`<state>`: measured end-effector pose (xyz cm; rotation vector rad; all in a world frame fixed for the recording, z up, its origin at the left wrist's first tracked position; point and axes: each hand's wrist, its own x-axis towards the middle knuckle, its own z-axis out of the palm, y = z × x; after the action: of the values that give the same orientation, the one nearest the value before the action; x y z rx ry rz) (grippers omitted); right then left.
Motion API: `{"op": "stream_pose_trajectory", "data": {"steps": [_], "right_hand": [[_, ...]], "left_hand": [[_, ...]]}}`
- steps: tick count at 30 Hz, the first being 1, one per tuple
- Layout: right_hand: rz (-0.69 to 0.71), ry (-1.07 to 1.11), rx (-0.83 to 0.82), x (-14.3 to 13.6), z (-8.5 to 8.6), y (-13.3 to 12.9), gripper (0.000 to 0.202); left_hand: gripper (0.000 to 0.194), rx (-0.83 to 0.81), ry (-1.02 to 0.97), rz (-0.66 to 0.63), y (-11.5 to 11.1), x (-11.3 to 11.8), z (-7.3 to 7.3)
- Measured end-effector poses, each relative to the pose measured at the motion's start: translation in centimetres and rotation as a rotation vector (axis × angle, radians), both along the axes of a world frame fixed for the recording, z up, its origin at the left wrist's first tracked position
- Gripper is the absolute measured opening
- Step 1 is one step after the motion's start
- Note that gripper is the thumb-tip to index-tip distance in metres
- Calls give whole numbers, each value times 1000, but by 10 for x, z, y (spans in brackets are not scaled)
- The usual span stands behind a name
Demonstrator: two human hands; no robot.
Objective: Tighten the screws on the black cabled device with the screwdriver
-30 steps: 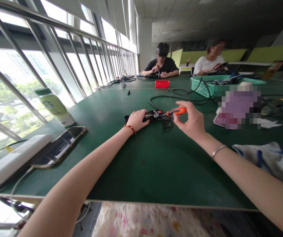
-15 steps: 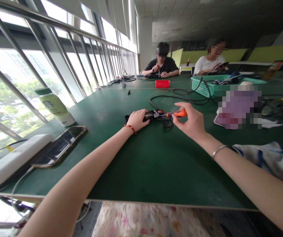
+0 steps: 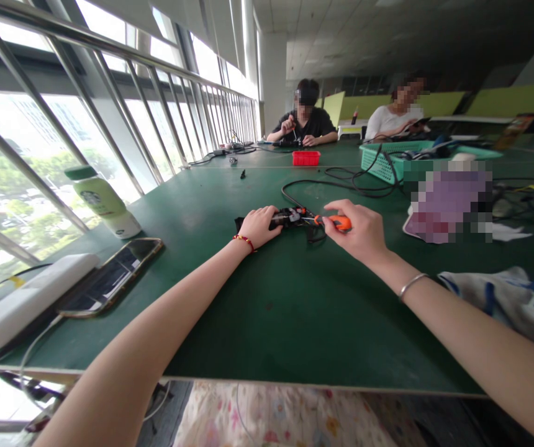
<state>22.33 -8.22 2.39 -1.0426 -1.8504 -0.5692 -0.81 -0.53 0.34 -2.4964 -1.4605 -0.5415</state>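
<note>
On the green table (image 3: pixel 267 335) lies a black device (image 3: pixel 290 216) with exposed inner parts and a black cable running off it. My left hand (image 3: pixel 258 227) is wrapped over the device's left end, its fingers curled on the dark body. My right hand (image 3: pixel 354 228) is closed around the handle of an orange screwdriver (image 3: pixel 340 222). The shaft points left, with its tip at the device's right part; whether it sits in a screw is too small to tell. Thumb and forefinger pinch the handle.
To the left are a green bottle (image 3: pixel 104 202), a phone (image 3: pixel 113 279) and a white power strip (image 3: pixel 29 301). Ahead stand a red tray (image 3: pixel 306 159) and a green basket (image 3: pixel 379 162) with cables. A purple phone (image 3: pixel 451 205) and cloth (image 3: pixel 504 301) lie right. Two people sit beyond.
My right hand has shifted slightly down, and its fingers have closed further round the screwdriver's handle. The handle now tilts lower at its right end. My left hand and the device stay put.
</note>
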Motion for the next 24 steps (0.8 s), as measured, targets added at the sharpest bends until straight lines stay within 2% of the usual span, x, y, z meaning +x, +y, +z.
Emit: {"op": "stream_pose_trajectory", "data": {"steps": [5, 10, 15, 18, 24], "right_hand": [[79, 40, -21, 0, 1, -2, 31], [34, 42, -28, -1, 0, -2, 29], [99, 76, 17, -1, -2, 0, 42], [101, 26, -17, -3, -2, -1, 37], [157, -128, -145, -4, 1, -5, 12]], "left_hand": [[36, -8, 9, 1, -1, 0, 1], [35, -10, 7, 1, -2, 1, 2], [36, -3, 7, -2, -1, 0, 1], [38, 3, 10, -10, -1, 0, 1], [39, 3, 11, -10, -2, 0, 2]]}}
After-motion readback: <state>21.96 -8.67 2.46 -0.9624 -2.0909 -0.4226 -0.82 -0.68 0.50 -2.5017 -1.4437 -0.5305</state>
